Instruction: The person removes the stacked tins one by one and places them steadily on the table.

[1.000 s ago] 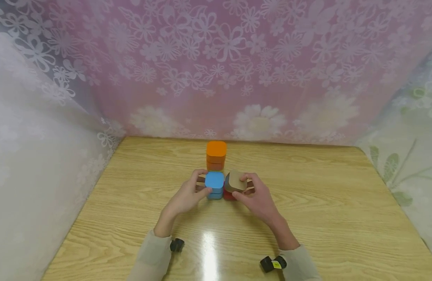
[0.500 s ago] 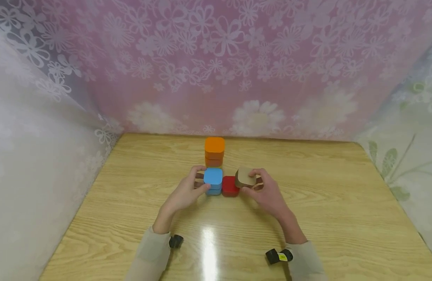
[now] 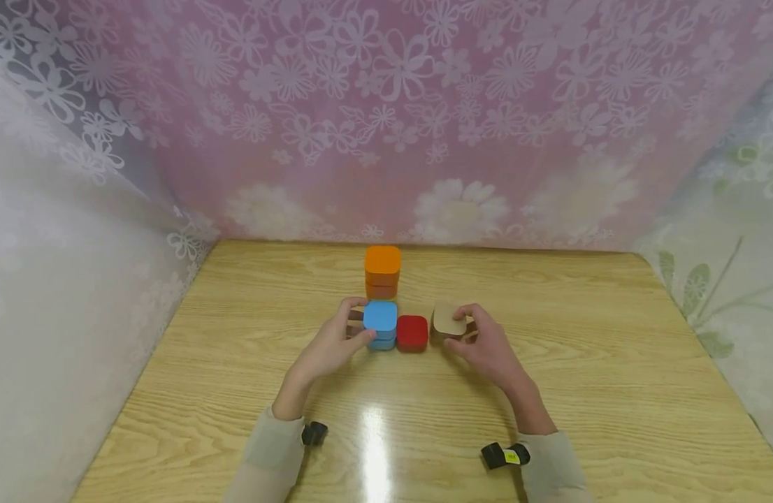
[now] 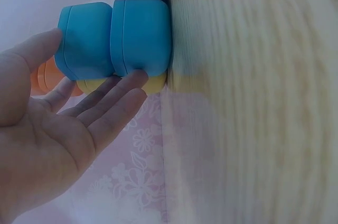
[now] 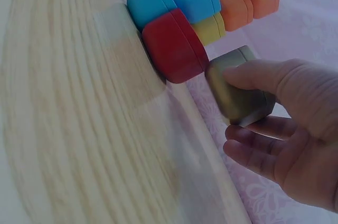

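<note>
My left hand (image 3: 331, 344) holds the upper of two stacked blue boxes (image 3: 380, 318), thumb on the near side and a finger on the far side. These small boxes have rounded corners and a seam near the top, seen in the left wrist view on the blue box (image 4: 87, 39). Right of the stack, a single red box (image 3: 412, 333) sits on the table. My right hand (image 3: 487, 349) grips a gold-brown box (image 3: 449, 320) between thumb and fingers, beside the red one. In the right wrist view the gold-brown box (image 5: 240, 89) appears raised off the table.
Behind the blue stack stands a taller stack, with orange boxes (image 3: 383, 262) over a yellow box (image 5: 210, 28). The wooden table (image 3: 235, 391) ends at a pink flowered curtain (image 3: 386, 140) at the back. Pale cloths hang at both sides.
My right hand has moved the gold-brown box from above the red box to its right, and lower, uncovering the red box. My left hand stays on the blue stack.
</note>
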